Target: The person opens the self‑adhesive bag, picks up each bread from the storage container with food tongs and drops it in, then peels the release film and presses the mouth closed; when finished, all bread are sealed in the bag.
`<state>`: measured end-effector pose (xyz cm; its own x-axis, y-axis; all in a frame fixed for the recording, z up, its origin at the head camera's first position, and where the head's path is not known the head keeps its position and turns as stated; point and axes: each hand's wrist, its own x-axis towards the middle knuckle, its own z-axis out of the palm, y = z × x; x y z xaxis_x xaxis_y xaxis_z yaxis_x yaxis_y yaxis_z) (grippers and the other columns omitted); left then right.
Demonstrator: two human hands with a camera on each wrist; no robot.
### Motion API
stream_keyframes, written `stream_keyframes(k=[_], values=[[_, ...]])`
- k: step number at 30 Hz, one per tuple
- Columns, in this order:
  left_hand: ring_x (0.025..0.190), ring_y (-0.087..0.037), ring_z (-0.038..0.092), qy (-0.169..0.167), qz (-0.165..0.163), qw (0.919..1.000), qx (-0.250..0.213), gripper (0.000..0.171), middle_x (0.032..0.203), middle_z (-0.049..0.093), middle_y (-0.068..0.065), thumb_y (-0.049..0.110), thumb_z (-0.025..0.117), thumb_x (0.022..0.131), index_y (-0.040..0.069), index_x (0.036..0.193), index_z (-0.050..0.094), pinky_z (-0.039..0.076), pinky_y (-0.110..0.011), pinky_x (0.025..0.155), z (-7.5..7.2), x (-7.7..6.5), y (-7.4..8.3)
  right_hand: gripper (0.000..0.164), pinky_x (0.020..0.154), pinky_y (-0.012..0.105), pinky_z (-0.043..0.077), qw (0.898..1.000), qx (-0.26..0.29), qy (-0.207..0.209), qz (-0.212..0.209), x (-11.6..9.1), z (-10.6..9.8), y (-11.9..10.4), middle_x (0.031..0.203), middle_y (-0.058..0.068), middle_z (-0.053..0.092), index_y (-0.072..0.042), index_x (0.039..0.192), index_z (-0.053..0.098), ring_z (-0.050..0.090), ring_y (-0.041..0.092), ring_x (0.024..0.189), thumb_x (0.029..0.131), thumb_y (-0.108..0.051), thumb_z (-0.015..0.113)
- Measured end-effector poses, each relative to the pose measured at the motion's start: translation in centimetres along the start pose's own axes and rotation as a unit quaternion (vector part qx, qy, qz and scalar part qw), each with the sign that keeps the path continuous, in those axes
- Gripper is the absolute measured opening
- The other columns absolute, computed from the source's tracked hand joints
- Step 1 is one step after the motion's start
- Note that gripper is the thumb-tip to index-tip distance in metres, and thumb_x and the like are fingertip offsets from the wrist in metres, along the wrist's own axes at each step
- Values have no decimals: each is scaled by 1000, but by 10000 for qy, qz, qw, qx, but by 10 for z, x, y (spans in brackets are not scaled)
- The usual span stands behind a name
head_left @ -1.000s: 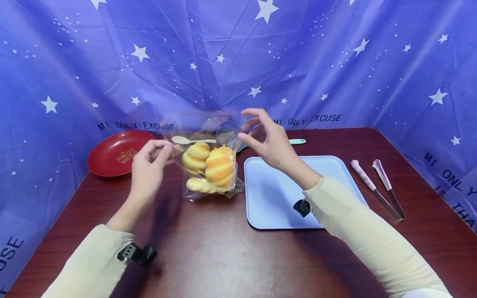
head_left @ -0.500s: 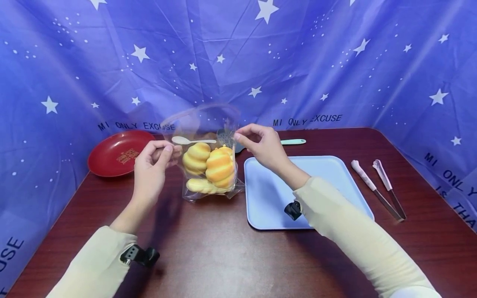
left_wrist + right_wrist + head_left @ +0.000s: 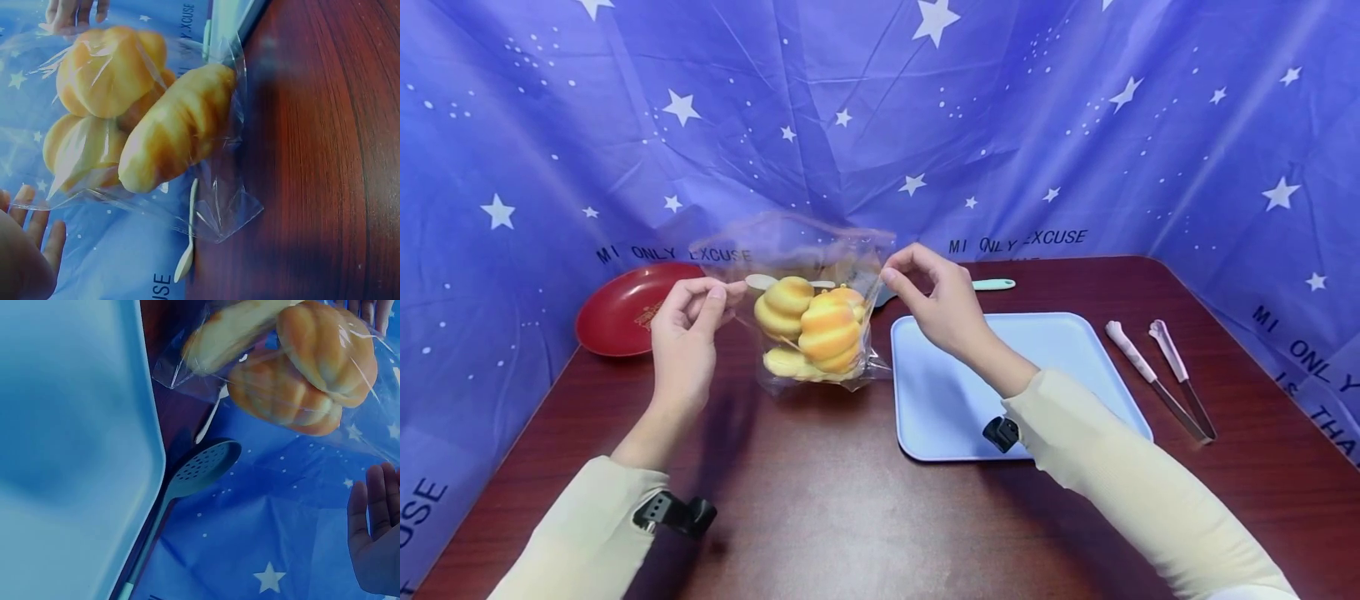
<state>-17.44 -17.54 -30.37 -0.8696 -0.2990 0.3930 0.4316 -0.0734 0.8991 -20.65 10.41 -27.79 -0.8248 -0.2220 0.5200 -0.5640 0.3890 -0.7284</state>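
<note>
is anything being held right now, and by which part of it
A clear plastic bag holding golden-yellow bread rolls: the left hand pinches its upper left edge, the right hand its upper right edge.

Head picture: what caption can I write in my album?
Two hands hold a clear bag of golden buns beside a pale blue tray.

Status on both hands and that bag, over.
Left hand pinches one side of clear bag, right hand the other. Bread rolls inside. Nothing apparent in the way; blue tray right of bag.
</note>
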Motion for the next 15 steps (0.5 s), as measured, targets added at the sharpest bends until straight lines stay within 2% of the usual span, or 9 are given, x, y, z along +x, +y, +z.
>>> stream_keyframes(k=[5,8,12,15], values=[[97,-15,73,-177,-117,9981,-570,16,95,78,-2,2,56,103,9,94,67,58,-25,85,-2,-1,1,10,69,31,52,9998,2,110,-147,-6,-3,-6,94,5,72,-7,102,70,67,19,78,100,-16,67],[102,-15,72,-591,-322,9938,-881,16,100,78,-3,1,54,104,8,96,66,57,-27,89,-7,-2,1,10,72,32,53,9999,-1,97,-69,-9,-6,-6,93,6,72,-6,101,70,67,16,80,100,-15,67],[102,-14,72,-1080,-614,9884,-870,17,103,77,-3,1,52,104,9,98,66,56,-27,92,-12,-6,-1,10,71,29,52,9996,148,-153,167,-15,-8,-1,93,12,72,-3,100,70,67,17,83,99,-13,67],[98,-14,73,-1145,-654,9887,-711,18,102,77,-2,2,52,105,9,98,66,57,-28,91,-13,-8,-2,10,69,26,51,9985,346,-334,246,-19,-10,1,91,12,71,-2,100,70,68,24,82,99,-11,67]])
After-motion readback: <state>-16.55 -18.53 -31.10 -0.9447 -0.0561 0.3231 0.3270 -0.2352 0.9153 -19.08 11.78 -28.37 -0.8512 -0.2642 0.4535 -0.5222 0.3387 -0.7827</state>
